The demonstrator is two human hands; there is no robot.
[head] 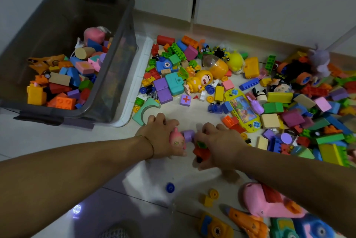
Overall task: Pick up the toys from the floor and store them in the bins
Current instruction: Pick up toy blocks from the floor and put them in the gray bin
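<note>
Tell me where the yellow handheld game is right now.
In the head view, the yellow handheld game lies on the floor right of centre, just beyond the right hand, with a beige block beside its right edge.

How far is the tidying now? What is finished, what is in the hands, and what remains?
Part done: the grey bin already holds a heap of blocks. In hand: the left hand grips a pink figure, and the right hand grips red blocks. Left: most of the job, namely the big pile and the large pink toy nearer the person.
</note>
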